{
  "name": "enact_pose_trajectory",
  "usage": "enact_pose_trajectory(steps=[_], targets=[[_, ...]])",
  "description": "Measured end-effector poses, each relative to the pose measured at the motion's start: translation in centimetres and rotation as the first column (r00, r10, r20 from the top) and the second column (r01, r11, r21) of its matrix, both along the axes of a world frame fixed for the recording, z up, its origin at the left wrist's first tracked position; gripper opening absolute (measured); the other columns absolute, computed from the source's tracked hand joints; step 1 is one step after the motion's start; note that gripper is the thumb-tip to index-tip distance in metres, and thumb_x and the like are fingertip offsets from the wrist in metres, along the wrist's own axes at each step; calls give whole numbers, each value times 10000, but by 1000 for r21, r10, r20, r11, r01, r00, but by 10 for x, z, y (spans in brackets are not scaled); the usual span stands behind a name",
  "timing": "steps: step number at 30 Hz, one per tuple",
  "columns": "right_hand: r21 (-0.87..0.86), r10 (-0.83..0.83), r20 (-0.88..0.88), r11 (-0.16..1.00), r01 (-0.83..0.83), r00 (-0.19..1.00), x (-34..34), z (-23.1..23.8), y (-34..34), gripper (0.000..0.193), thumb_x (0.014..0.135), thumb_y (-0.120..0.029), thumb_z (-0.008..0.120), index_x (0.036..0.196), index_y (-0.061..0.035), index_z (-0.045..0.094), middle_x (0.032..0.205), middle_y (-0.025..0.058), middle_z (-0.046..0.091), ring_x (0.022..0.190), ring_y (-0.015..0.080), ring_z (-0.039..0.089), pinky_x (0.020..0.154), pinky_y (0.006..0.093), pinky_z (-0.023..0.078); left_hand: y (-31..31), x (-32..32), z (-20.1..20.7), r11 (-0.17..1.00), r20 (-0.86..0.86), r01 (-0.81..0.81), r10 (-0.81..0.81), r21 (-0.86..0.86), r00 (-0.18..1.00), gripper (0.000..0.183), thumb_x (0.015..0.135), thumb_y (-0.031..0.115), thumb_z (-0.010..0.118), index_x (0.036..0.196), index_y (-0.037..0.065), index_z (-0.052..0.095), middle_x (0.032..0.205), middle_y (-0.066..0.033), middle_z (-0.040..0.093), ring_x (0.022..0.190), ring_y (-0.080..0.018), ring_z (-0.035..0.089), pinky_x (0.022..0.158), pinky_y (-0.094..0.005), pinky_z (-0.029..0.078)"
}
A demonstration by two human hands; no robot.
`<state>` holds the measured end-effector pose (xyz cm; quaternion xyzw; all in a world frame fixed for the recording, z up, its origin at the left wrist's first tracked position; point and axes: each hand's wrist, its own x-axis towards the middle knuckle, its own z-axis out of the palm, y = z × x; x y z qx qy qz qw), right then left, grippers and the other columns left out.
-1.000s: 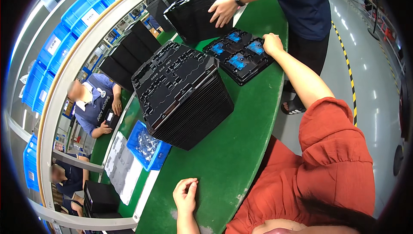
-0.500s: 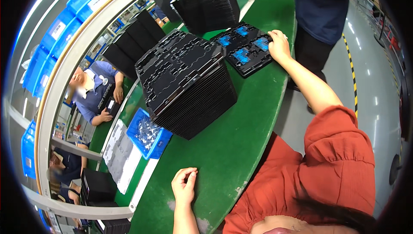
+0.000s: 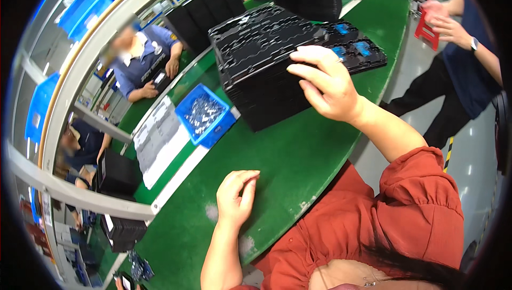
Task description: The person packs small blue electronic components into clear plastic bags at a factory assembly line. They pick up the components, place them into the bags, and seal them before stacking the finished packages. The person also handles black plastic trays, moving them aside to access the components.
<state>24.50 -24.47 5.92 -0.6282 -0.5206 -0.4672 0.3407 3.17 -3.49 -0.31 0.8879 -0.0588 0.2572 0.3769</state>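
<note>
I had the right hand [image 3: 328, 84] raised, its fingers loosely spread and seemingly holding nothing, by the near side of the stack of black trays [image 3: 266, 74]; I could not tell whether they touched. The left hand [image 3: 236, 199] was half-curled low over the green desk [image 3: 298, 156], and I could not tell if its fingertips gripped anything. The stack stood nested, presumably to save room. Beyond it a tray with blue pieces [image 3: 376, 60] lay flat, likely to keep them seated; the blue bin of small parts [image 3: 221, 129] sat beside the stack, perhaps for easy reach.

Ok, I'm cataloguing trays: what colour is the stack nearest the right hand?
The stack is black; head view shows it best.
</note>
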Motion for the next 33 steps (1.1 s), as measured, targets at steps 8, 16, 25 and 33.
enact_pose_trajectory(steps=[8, 16, 25, 33], targets=[[-532, 695, -226, 499, -684, 683, -105, -42, 99, 279, 688, -76, 626, 949, 20, 604, 987, 155, 568, 963, 314, 554, 865, 432, 449, -78, -83, 100, 906, 437, 370, -422, 204, 794, 110, 798, 117, 623, 888, 55, 638, 868, -126, 661, 712, -216, 625, 587, -308, 492], [-791, 774, -329, 87, -606, 541, -192, -96, 114, 597, 803, -356, 619, 1281, -28, 476, 1340, 182, 429, 1263, 319, 387, 1063, 486, 284, -91, -93, 98, 911, 488, 350, -412, 218, 769, 236, 761, 199, 596, 882, 4, 650, 858, -131, 623, 679, -206, 578, 546, -272, 469], [-774, 767, -376, 50, -632, 521, -197, -98, 115, 477, 852, -171, 478, 1305, -24, 464, 1379, 180, 408, 1298, 332, 368, 1086, 490, 272, -64, -123, 89, 947, 577, 21, -214, 321, 788, 182, 757, 171, 662, 916, 86, 642, 863, -143, 655, 657, -218, 598, 534, -311, 485], [-771, 753, -404, 24, -636, 519, -194, -100, 118, 513, 831, -157, 494, 1322, -19, 443, 1384, 195, 400, 1310, 330, 345, 1098, 483, 247, 68, -120, 37, 625, 318, -662, 583, 414, 748, 186, 761, -11, 582, 931, 37, 642, 877, -108, 658, 778, -272, 637, 697, -351, 506]])
